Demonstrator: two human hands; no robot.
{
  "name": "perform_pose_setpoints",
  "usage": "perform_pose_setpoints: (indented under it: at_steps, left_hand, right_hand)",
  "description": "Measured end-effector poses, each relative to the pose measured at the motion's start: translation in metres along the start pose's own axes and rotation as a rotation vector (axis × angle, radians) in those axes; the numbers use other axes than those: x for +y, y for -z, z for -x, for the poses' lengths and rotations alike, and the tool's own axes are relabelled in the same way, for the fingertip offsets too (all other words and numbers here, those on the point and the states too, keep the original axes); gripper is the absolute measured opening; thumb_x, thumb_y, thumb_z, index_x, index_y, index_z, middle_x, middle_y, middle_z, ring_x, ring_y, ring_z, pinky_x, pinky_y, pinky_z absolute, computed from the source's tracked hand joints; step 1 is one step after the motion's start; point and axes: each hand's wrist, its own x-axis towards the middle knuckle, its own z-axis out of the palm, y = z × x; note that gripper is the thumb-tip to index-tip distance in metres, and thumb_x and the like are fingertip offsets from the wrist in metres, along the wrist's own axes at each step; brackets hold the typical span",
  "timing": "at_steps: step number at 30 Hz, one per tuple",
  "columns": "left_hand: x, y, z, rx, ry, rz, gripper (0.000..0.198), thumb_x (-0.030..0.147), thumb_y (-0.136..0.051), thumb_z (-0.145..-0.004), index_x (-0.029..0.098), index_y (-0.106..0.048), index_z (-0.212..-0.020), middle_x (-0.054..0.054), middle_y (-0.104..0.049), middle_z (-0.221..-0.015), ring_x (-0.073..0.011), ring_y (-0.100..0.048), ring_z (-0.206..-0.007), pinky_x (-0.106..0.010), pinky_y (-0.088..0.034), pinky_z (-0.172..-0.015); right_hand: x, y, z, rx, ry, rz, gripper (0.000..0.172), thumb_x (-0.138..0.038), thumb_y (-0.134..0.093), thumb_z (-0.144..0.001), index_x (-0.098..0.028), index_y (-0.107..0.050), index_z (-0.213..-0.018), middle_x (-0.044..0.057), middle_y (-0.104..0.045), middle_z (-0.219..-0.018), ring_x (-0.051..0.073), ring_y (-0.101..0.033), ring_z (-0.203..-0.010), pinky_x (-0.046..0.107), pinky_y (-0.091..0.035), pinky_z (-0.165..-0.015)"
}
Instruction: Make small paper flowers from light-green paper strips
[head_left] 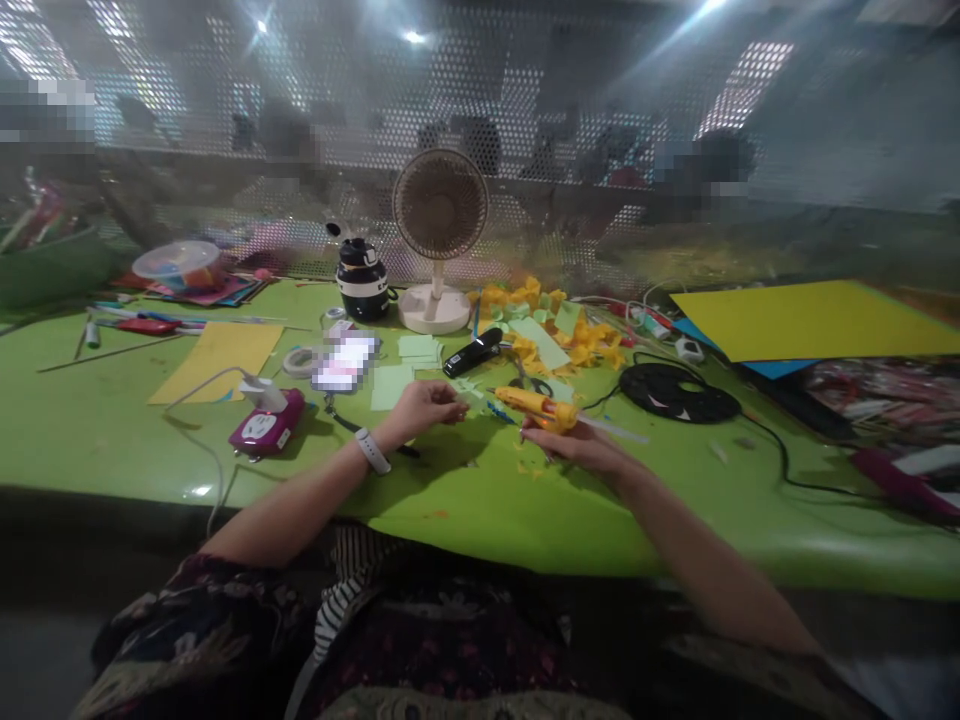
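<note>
My right hand (574, 447) is closed round a yellow glue gun (538, 408) with a clear glue stick at its back; the nozzle points left. Left of the nozzle, my left hand (431, 408) has its fingers pinched together beside a small light green paper piece (471, 393). Whether the pinch holds that piece is too small to tell. Behind the hands lie a black stapler (473, 352), light green paper squares (420, 349) and dark-handled scissors (531, 385). A pile of orange-yellow paper pieces (592, 345) with green ones spreads behind the glue gun.
A white fan (435, 308) and a dark bottle (363, 285) stand at the back. A lit phone (346, 360), tape roll (301, 362) and purple socket block (268, 422) are on the left. To the right are a black cable reel (679, 392) and yellow sheets (817, 318).
</note>
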Motion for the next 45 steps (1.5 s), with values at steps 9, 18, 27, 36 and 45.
perform_pose_setpoints:
  at_steps: [9, 18, 27, 36, 45]
  left_hand:
    - [0.002, -0.003, 0.003, 0.032, -0.125, 0.0, 0.034, 0.038, -0.086, -0.067, 0.012, -0.065, -0.073, -0.005, -0.074, -0.068, -0.0126, -0.07, -0.061, -0.024, -0.058, -0.063]
    - [-0.006, -0.006, 0.002, 0.012, -0.172, 0.035, 0.042, 0.042, -0.088, -0.064, 0.014, -0.058, -0.076, -0.004, -0.072, -0.067, -0.0164, -0.074, -0.065, -0.025, -0.058, -0.062]
    - [0.001, -0.01, 0.006, 0.006, -0.12, 0.098, 0.044, 0.038, -0.09, -0.062, 0.015, -0.055, -0.075, -0.002, -0.071, -0.065, -0.0154, -0.073, -0.063, -0.025, -0.058, -0.061]
    - [0.008, -0.013, 0.009, -0.014, -0.04, 0.157, 0.045, 0.039, -0.091, -0.061, 0.014, -0.056, -0.071, -0.003, -0.072, -0.064, -0.0127, -0.07, -0.059, -0.024, -0.058, -0.061]
    - [0.013, -0.018, 0.014, 0.018, -0.075, 0.218, 0.048, 0.046, -0.091, -0.06, 0.013, -0.058, -0.073, -0.002, -0.071, -0.066, -0.0111, -0.069, -0.058, -0.023, -0.058, -0.06]
  right_hand:
    - [-0.002, -0.01, -0.002, -0.003, 0.057, 0.071, 0.037, -0.052, -0.077, -0.073, -0.02, -0.061, -0.082, -0.002, -0.054, -0.064, 0.01, -0.045, -0.052, 0.026, -0.037, -0.046]
    - [0.004, -0.013, -0.003, 0.027, 0.134, 0.143, 0.032, -0.049, -0.074, -0.077, -0.022, -0.059, -0.082, 0.0, -0.058, -0.07, 0.013, -0.05, -0.057, 0.028, -0.04, -0.049]
    - [-0.001, -0.013, 0.002, 0.02, 0.119, 0.072, 0.029, -0.045, -0.076, -0.076, -0.023, -0.061, -0.085, 0.0, -0.059, -0.071, 0.014, -0.052, -0.058, 0.029, -0.042, -0.051]
    - [-0.008, -0.016, 0.004, -0.045, 0.111, 0.056, 0.031, -0.049, -0.074, -0.076, -0.022, -0.06, -0.08, -0.002, -0.056, -0.066, 0.011, -0.047, -0.053, 0.026, -0.04, -0.047]
    - [-0.002, -0.021, 0.004, 0.011, 0.116, 0.044, 0.032, -0.048, -0.076, -0.076, -0.021, -0.06, -0.083, 0.0, -0.057, -0.07, 0.012, -0.05, -0.056, 0.027, -0.043, -0.049]
